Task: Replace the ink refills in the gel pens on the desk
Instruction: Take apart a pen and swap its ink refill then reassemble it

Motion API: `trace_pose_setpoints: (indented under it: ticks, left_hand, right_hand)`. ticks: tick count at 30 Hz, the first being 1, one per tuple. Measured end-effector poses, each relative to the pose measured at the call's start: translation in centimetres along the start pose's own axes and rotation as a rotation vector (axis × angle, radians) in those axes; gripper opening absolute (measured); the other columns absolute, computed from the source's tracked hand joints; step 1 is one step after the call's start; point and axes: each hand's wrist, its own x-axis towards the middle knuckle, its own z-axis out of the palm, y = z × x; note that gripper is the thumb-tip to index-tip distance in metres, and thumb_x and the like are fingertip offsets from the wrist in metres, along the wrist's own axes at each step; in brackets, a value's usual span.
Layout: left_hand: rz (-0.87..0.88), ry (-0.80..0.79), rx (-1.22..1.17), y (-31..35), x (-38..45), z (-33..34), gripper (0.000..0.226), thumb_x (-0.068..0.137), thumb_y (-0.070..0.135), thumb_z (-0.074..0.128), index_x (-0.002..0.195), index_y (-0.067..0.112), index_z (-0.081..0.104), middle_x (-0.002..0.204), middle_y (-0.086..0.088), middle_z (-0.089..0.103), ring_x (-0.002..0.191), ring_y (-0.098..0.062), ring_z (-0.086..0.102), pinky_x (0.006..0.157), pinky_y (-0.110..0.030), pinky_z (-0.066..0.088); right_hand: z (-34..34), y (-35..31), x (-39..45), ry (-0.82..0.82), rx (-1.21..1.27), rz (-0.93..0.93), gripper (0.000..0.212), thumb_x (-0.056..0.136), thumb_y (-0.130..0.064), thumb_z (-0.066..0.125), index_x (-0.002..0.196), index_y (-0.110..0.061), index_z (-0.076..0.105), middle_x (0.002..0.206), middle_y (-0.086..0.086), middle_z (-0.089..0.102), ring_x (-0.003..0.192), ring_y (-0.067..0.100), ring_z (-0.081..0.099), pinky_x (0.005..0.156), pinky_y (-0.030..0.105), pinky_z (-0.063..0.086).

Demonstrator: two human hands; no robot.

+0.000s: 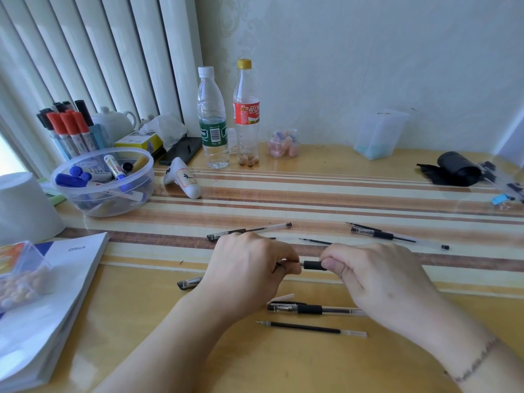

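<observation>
A clear gel pen with a black rubber sleeve [314, 265] lies level at frame centre; similar pens [310, 309] and a loose black refill [309, 328] lie flat on the counter around it.

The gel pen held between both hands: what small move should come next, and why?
Probably twist the two ends against each other. The left hand pinches one end and the right hand grips the other, the black grip showing between them; whether it is opening or closing is unclear. A loose refill waits nearby.

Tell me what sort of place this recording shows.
Probably a home or small-office desk by a window: vertical blinds at the back left, a holder of markers, a booklet marked "Office", and drink bottles against the wall.
</observation>
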Motion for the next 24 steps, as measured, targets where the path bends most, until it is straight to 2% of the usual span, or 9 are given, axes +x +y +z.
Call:
trace_pose_setpoints:
  ticks: [2,4,6,9,14,17,19,22,24]
  left_hand:
    - [0.018,0.016,0.007,0.0,0.0,0.1,0.004,0.073,0.037,0.070,0.070,0.034,0.071,0.041,0.010,0.044,0.041,-0.007,0.033,0.039,-0.019,0.033]
    - [0.041,0.028,0.004,0.0,-0.1,-0.1,0.003,0.071,0.032,0.073,0.069,0.032,0.071,0.042,0.010,0.053,0.042,-0.005,0.031,0.040,-0.018,0.029]
    - [0.067,0.031,0.006,0.0,-0.1,-0.2,0.007,0.070,0.025,0.075,0.069,0.030,0.070,0.044,0.010,0.057,0.042,-0.005,0.030,0.040,-0.017,0.027]
    - [0.123,0.051,0.009,-0.1,-0.1,-0.3,0.012,0.073,0.018,0.074,0.069,0.027,0.068,0.045,0.006,0.055,0.040,-0.013,0.042,0.040,-0.020,0.034]
    - [0.217,0.107,0.023,-0.1,-0.1,-0.6,0.017,0.085,0.020,0.068,0.069,0.024,0.065,0.047,0.007,0.051,0.044,-0.015,0.047,0.046,-0.027,0.037]
    - [0.227,0.133,0.034,-0.2,-0.1,-0.4,0.013,0.083,0.021,0.071,0.071,0.025,0.067,0.049,0.008,0.054,0.045,-0.012,0.049,0.044,-0.028,0.039]
    - [0.138,0.142,-0.053,0.0,-0.1,-0.3,0.004,0.082,0.028,0.072,0.078,0.028,0.070,0.055,0.012,0.060,0.049,-0.006,0.050,0.044,-0.026,0.044]
    - [-0.125,0.087,-0.268,0.4,0.1,-0.7,0.026,0.088,0.045,0.058,0.112,0.033,0.059,0.073,0.021,0.057,0.066,0.005,0.050,0.061,-0.016,0.046]
    - [-0.236,0.051,-0.482,0.2,0.2,-0.8,0.022,0.096,0.029,0.048,0.118,0.030,0.049,0.073,0.010,0.052,0.067,-0.003,0.049,0.062,-0.018,0.041]
  right_hand:
    - [-0.1,-0.2,-0.2,-0.026,0.008,0.006,0.034,0.094,-0.046,0.031,0.094,-0.035,0.063,0.070,-0.012,0.073,0.064,0.017,0.065,0.056,0.033,0.052]
    - [-0.3,-0.6,-0.2,-0.052,0.011,0.012,0.024,0.095,-0.037,0.039,0.094,-0.035,0.063,0.076,-0.015,0.074,0.067,0.014,0.066,0.058,0.033,0.053]
    - [-0.6,-0.8,-0.2,-0.092,0.053,0.048,0.025,0.095,-0.035,0.036,0.089,-0.035,0.061,0.071,-0.015,0.072,0.064,0.011,0.064,0.061,0.032,0.052]
    - [-0.9,-0.9,-0.2,-0.169,0.182,0.122,0.030,0.095,-0.037,0.032,0.073,-0.035,0.053,0.044,-0.007,0.050,0.046,0.011,0.048,0.052,0.025,0.043]
    - [-1.3,-0.9,0.2,-0.339,0.590,0.303,0.038,0.099,-0.037,0.034,0.072,-0.028,0.060,0.046,-0.006,0.039,0.047,0.010,0.033,0.054,0.027,0.031]
    - [-1.4,-1.2,0.3,-0.362,0.665,0.356,0.040,0.101,-0.034,0.035,0.073,-0.024,0.062,0.045,-0.009,0.038,0.046,0.010,0.032,0.053,0.026,0.029]
    - [-1.2,-1.3,0.4,-0.311,0.655,0.352,0.038,0.100,-0.035,0.036,0.073,-0.029,0.061,0.046,-0.010,0.042,0.045,0.008,0.036,0.053,0.027,0.034]
    - [-0.8,-0.9,0.6,-0.137,0.658,0.344,0.022,0.095,-0.043,0.040,0.081,-0.041,0.057,0.054,-0.009,0.053,0.051,0.009,0.048,0.059,0.032,0.044]
    - [-0.6,-0.4,0.5,-0.024,0.554,0.302,0.011,0.091,-0.049,0.043,0.092,-0.040,0.051,0.061,-0.006,0.061,0.051,0.011,0.051,0.055,0.034,0.043]
